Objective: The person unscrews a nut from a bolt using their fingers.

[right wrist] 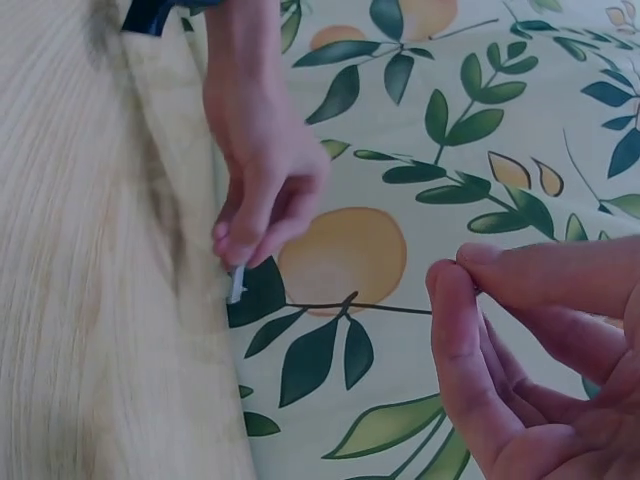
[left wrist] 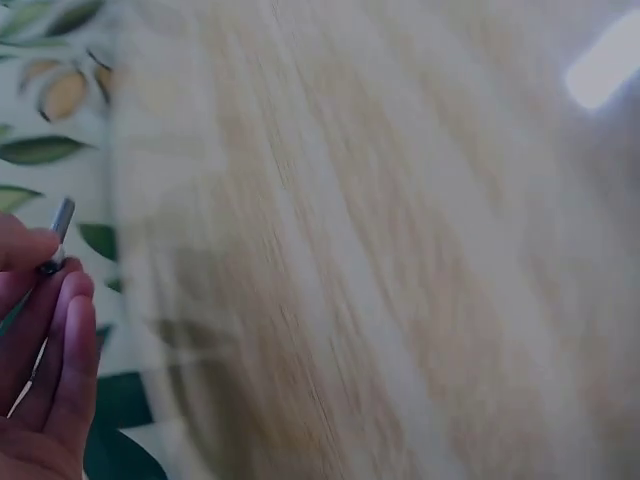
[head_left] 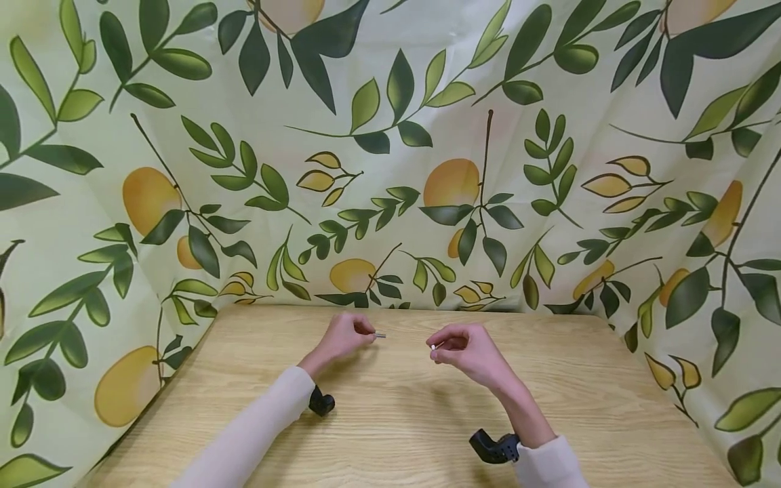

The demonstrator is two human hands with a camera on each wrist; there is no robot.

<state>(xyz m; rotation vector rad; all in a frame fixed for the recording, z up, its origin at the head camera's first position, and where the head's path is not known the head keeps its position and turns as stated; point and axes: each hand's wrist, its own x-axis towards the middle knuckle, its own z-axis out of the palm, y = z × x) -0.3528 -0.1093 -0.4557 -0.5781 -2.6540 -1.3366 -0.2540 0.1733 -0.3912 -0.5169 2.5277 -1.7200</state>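
Over the far part of the wooden table, my left hand [head_left: 344,337] pinches a short, thin metal rod [left wrist: 63,220] between thumb and fingers. One end of this rod sticks out towards the right in the head view; the other end is partly covered by the fingertips. To its right, my right hand [head_left: 468,351] pinches a small, pale shiny piece [head_left: 433,348] between thumb and index finger. Fingertips cover most of that piece, and I cannot tell its kind. A gap separates the two hands, and the rod and the piece are apart.
The light wooden table [head_left: 390,434] reaches back to a cloth backdrop [head_left: 390,169] printed with leaves and orange fruit. The cloth also rises along the left and right sides. Black wrist devices [head_left: 495,447] sit on both forearms.
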